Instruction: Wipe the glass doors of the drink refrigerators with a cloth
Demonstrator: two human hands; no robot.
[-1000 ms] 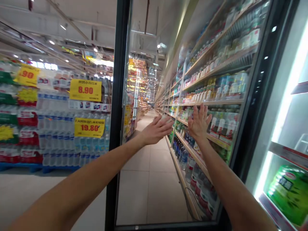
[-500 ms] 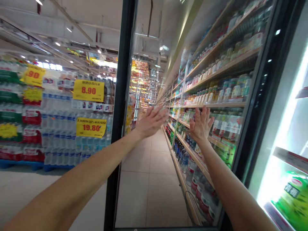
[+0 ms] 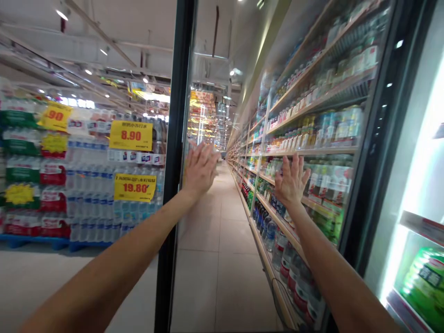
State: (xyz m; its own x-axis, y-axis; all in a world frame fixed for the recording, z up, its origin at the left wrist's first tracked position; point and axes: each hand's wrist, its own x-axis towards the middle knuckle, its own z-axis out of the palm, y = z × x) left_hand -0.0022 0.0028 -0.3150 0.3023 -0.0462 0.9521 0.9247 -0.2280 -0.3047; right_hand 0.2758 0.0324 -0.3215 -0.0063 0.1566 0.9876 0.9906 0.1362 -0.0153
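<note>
A black-framed glass door [image 3: 229, 282] stands swung open in front of me. My left hand [image 3: 199, 171] is up at its pane near the left frame bar, fingers stretched out and a little blurred. A pale shape beside those fingers looks like their reflection. Farther right, my right hand [image 3: 291, 182] is raised at the same pane with its fingers spread. No held thing shows in either hand. Whether the right palm presses on the glass, I cannot tell. Shelves of bottles [image 3: 312, 132] show in the pane behind the right hand.
At the left, shrink-wrapped bottle packs [image 3: 90, 185] are stacked on a blue pallet [image 3: 52, 241], with yellow price signs [image 3: 131, 135] on them. A lit cooler [image 3: 412, 194] stands at the right edge, holding a green package [image 3: 425, 282]. A pale tiled floor [image 3: 201, 277] shows through the pane.
My left hand has slid left across the pane toward the frame bar, away from the right hand. The right hand has stayed nearly in place. The view has shifted slightly.
</note>
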